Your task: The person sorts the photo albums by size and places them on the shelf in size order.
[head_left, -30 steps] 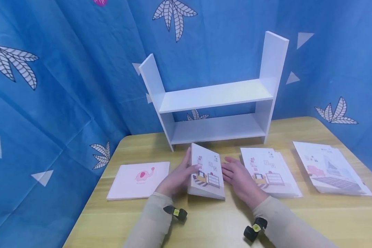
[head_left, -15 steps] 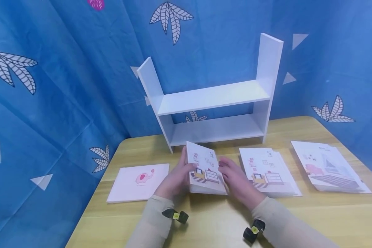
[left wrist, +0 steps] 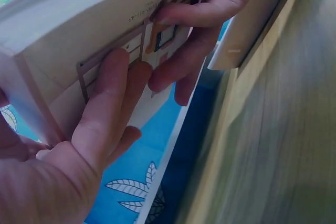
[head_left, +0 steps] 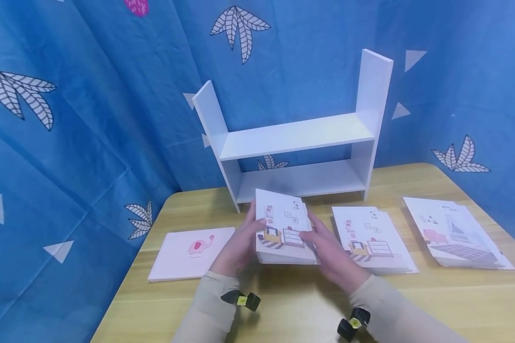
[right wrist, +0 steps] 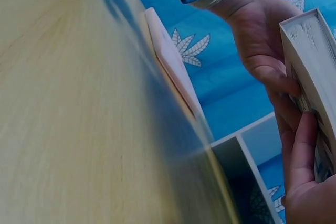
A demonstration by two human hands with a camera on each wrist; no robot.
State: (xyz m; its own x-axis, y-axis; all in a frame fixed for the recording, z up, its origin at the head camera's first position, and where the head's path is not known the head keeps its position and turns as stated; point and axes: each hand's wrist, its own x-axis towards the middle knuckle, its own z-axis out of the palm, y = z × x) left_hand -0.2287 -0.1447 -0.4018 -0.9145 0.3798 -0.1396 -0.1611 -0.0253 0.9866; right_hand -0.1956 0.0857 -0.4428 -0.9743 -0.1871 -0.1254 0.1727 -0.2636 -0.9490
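Observation:
A thick white book (head_left: 283,216) with a printed room scene on its cover is held above the table, in front of the shelf. My left hand (head_left: 238,244) grips its left side, thumb over the cover. On the other side my right hand (head_left: 334,252) holds the edge, with the thumb lying on the cover near the drawn dresser. A second layer shows past the book's upper right edge in the head view. In the left wrist view the book (left wrist: 68,27) spans the upper left, with fingers of both hands against its printed face. White page edges of the book (right wrist: 312,40) show in the right wrist view.
A white two-tier shelf (head_left: 298,136) stands at the back of the wooden table (head_left: 292,305). A pink elephant book (head_left: 184,264) lies left. To the right lie overlapping books with the same room cover (head_left: 371,233) and others with a pink armchair cover (head_left: 459,238).
The book has risen and moved slightly away from me, its cover turning more squarely upward. My right hand has closed in, and its thumb now lies on the cover.

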